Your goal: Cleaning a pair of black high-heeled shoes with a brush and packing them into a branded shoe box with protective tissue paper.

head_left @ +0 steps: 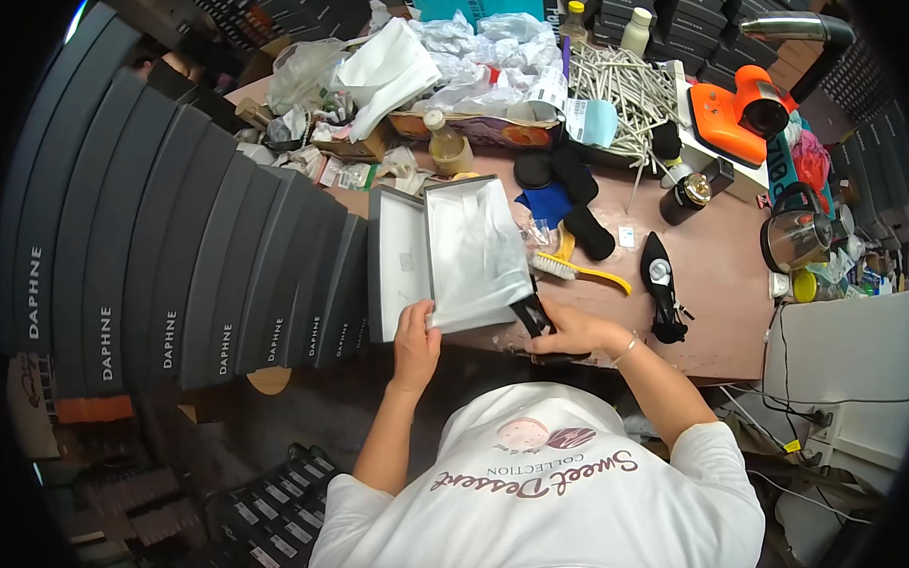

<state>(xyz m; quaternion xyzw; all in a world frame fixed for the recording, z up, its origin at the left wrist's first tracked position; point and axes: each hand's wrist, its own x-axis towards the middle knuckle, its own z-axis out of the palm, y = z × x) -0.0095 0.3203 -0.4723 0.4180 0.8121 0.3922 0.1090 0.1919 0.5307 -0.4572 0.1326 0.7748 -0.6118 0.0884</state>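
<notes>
An open grey shoebox (395,261) lies at the table's near left, with white tissue paper (476,253) spread inside. My left hand (416,337) grips its near edge, fingers closed on the rim. To the right of the box my right hand (574,332) is closed on a black shoe (534,317), which touches or nearly touches the box's near right corner. Part of that shoe is hidden by the hand. Farther right, a pointed black shoe (659,274) with a pale round ornament lies on the tabletop. Between them sits a yellow brush (579,270) with white bristles.
Tall stacks of dark shoeboxes (188,243) crowd the left side. At the back are crumpled white paper (487,58), a heap of thin pale sticks (623,93) and an orange device (726,121). Dark jar (685,199) and black pads (574,175) stand or lie mid-table.
</notes>
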